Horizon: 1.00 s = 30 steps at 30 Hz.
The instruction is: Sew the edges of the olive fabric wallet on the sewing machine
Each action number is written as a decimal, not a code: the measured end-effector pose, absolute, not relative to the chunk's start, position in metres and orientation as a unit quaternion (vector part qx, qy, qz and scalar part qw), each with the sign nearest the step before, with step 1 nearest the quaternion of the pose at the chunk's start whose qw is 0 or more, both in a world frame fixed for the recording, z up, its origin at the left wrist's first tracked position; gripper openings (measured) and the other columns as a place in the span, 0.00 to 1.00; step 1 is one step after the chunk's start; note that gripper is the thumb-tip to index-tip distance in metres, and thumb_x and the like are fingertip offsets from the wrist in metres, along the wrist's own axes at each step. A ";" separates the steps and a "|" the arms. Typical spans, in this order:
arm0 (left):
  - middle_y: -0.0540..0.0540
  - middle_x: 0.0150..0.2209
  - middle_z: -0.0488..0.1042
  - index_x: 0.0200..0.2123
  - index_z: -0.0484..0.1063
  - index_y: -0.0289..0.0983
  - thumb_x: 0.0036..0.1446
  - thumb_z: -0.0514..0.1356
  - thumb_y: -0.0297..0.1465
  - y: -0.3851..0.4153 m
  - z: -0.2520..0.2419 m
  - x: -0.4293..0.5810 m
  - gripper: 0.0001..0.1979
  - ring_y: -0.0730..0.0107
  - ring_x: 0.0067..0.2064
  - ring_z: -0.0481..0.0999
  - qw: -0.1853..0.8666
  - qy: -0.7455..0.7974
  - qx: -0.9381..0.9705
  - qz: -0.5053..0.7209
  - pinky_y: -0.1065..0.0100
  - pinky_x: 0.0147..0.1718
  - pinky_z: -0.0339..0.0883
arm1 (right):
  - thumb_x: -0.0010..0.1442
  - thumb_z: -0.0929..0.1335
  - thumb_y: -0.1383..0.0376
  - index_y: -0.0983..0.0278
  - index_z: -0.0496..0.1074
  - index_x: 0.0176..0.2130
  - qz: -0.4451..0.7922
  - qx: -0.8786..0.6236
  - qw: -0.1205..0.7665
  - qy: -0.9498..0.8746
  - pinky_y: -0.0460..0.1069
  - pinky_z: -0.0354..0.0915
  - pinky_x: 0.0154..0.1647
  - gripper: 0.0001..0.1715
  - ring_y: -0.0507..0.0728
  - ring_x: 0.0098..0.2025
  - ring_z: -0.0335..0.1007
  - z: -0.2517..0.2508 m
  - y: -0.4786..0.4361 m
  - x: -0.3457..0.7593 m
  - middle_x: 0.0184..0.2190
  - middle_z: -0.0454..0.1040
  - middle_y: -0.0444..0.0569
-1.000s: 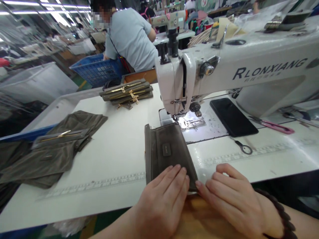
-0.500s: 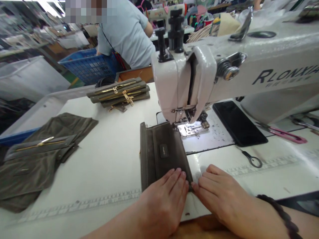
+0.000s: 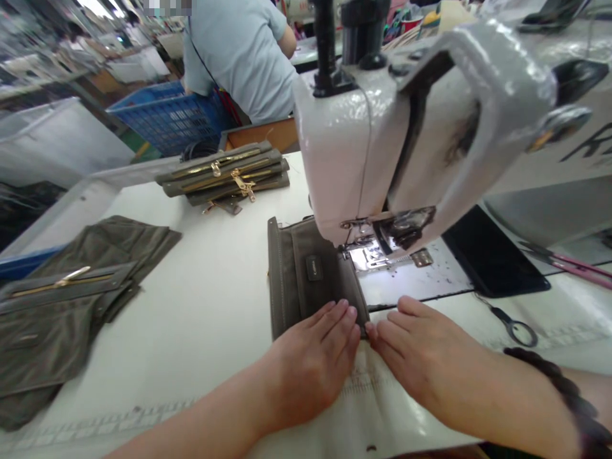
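Note:
A dark olive fabric piece [image 3: 313, 271] with a small label lies on the white table, its right edge under the needle area of the sewing machine [image 3: 354, 153]. My left hand [image 3: 310, 363] rests on its near part, fingers stretched out and lying flat on the fabric. My right hand [image 3: 425, 357] is at the near right corner, its thumb and fingers pinched on the fabric edge. The two hands are close together, a small gap between their fingertips.
Stacked olive pieces with gold zippers [image 3: 229, 175] lie at the back. More olive pieces [image 3: 71, 306] spread at left. A black phone [image 3: 497, 255], pink-handled snips [image 3: 578, 268] and a black ring tool [image 3: 519, 330] lie right. A person [image 3: 243, 57] is behind a blue basket [image 3: 172, 118].
Both hands and the fabric have shifted slightly away from me, toward the machine. The view has moved closer to the machine head, which appears larger.

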<state>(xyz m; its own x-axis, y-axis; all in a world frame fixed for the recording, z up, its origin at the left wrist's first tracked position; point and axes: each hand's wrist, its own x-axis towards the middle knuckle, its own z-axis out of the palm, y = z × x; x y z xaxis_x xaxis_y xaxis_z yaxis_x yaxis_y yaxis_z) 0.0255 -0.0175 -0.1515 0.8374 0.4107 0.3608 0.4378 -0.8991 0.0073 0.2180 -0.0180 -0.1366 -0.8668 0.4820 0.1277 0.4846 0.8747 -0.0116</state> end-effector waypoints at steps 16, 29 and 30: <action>0.39 0.42 0.73 0.39 0.70 0.26 0.57 0.44 0.21 0.037 -0.156 0.017 0.16 0.64 0.44 0.72 0.113 -0.212 -0.959 -0.151 0.65 0.47 0.65 | 0.57 0.55 0.74 0.76 0.67 0.43 -0.103 -0.271 0.115 -0.950 0.52 0.51 0.28 0.18 0.55 0.27 0.58 -0.162 0.020 0.223 0.25 0.65 0.50; 0.43 0.43 0.72 0.43 0.68 0.29 0.57 0.48 0.25 0.068 -0.160 0.021 0.14 0.67 0.45 0.70 0.158 -0.259 -0.952 -0.036 0.69 0.47 0.61 | 0.61 0.55 0.71 0.73 0.68 0.42 -0.101 -0.290 0.124 -0.943 0.51 0.55 0.30 0.17 0.55 0.31 0.61 -0.164 0.026 0.223 0.27 0.68 0.51; 0.44 0.42 0.73 0.43 0.68 0.30 0.57 0.48 0.25 0.068 -0.158 0.022 0.13 0.67 0.44 0.70 0.156 -0.266 -0.951 -0.033 0.70 0.46 0.62 | 0.61 0.55 0.70 0.72 0.68 0.42 -0.102 -0.290 0.124 -0.944 0.51 0.55 0.30 0.17 0.55 0.31 0.61 -0.163 0.026 0.223 0.27 0.69 0.51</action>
<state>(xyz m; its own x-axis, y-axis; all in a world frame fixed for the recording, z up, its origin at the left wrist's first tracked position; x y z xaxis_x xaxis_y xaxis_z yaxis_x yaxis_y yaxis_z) 0.0219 0.0683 -0.1584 0.8559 0.4962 0.1454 0.5166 -0.8092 -0.2797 0.2225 0.0259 -0.1635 -0.8014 0.5216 0.2927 0.5722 0.8112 0.1210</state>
